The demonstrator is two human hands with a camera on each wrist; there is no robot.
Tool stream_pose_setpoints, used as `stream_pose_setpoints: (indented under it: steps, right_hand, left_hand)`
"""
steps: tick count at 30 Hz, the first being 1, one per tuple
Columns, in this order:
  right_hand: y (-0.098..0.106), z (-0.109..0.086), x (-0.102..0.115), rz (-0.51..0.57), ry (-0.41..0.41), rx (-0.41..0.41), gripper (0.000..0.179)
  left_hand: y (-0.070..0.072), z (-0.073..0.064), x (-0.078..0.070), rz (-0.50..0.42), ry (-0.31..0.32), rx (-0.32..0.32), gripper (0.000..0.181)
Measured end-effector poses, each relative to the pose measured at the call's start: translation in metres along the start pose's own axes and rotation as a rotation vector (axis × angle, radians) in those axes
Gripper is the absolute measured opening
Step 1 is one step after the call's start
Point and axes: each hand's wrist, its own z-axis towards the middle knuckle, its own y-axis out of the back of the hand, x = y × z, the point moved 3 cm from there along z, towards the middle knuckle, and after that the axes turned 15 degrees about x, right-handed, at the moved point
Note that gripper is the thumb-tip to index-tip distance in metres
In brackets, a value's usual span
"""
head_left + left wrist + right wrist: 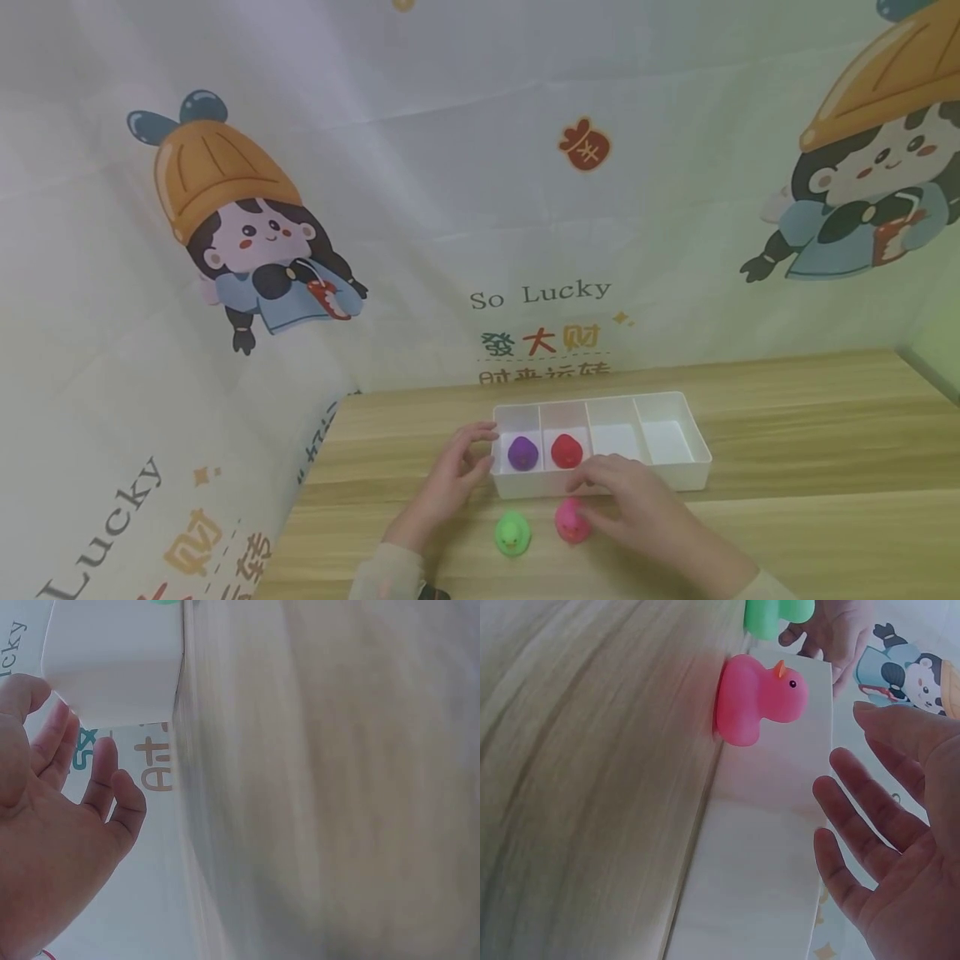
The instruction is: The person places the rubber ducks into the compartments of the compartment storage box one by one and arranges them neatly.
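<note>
My left hand (452, 475) is at the left end of the white divided box (600, 482), fingertips right at its rim, fingers loosely bent. In the left wrist view its thumb and index finger lie by the box corner. My right hand (630, 500) hovers over the pink rubber duck (742, 701) with fingers spread and nothing between them. That duck stands upright on the table just in front of the box. A green rubber duck (512, 533) stands to its left. Inside the box, a purple duck (522, 453) occupies the leftmost compartment and a red duck (566, 451) the second.
The wooden table (825, 450) extends to both sides of the box. A printed cloth (420, 208) hangs behind and along the left, with cartoon figures and lettering. The divider walls stand up between the box compartments.
</note>
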Motion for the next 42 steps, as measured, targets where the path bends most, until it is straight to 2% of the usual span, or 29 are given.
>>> stream_pose_setpoints:
  steps: [17,29,42]
  right_hand:
    - [-0.007,-0.003,0.000,-0.023,-0.021,0.038,0.028]
    - [-0.013,-0.005,-0.001,-0.096,-0.052,0.093,0.035]
    - [-0.018,-0.003,-0.002,-0.123,-0.060,0.105,0.033]
  left_hand:
    - [0.001,-0.001,0.000,-0.005,0.014,-0.003,0.033]
    - [0.000,-0.001,0.001,-0.014,0.032,0.003,0.032]
    - [0.000,0.000,0.000,-0.009,0.010,-0.001,0.033]
